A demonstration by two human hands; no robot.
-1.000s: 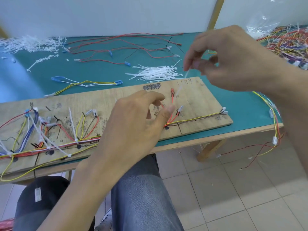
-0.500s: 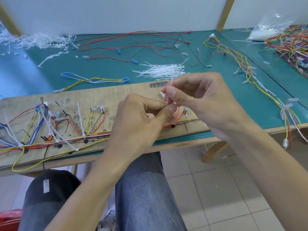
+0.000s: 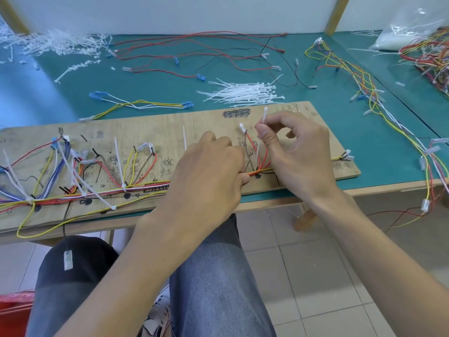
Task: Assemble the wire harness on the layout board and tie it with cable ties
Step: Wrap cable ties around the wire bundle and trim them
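Holding a thin white plastic cable tie (image 3: 262, 132) between thumb and first finger, the right hand (image 3: 298, 154) stands it almost upright just right of the middle of the frame. The tie's little square head is on top. Its thin end points down at the wire bundle (image 3: 263, 171) of red and yellow wires, which lies along the near edge of the long flat wooden board (image 3: 213, 122).

The left hand (image 3: 209, 171) sits just beside it, in the middle of the frame. Its fingers curl down onto the wire bundle and seem to pinch it still.

I think the step is tying this spot. Next, the thin end needs to go under the wires, come back up, and slip through the head. That takes a careful poke, because the wires lie tight on the board.

To the left, more white ties (image 3: 119, 164) already hug the wires, with long tails sticking up.

Behind the board, a pile of loose white cable ties (image 3: 243, 92) lies on the green table top (image 3: 158, 79).

In the upper right, a clear plastic bag (image 3: 398, 32) holds something white; I cannot tell what. A red bin (image 3: 14, 305) peeks in at the lower left, and its inside is hidden.
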